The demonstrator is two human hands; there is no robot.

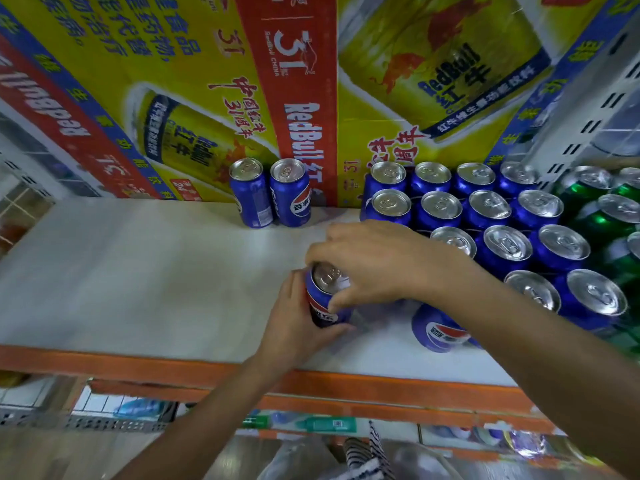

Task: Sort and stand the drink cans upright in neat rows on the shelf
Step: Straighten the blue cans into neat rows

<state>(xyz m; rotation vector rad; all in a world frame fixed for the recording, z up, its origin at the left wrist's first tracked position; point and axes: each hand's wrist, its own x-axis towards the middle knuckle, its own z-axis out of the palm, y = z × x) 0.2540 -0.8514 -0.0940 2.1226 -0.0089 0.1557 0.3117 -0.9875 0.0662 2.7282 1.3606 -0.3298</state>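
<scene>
Left hand and right hand both clamped on 1 blue can near shelf front

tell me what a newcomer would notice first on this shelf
Both hands meet near the front of the white shelf: the left hand grips the side of a blue can while the right hand holds its top. To the right stands a packed block of blue cans, and yellow-and-red cartons fill the back.
</scene>
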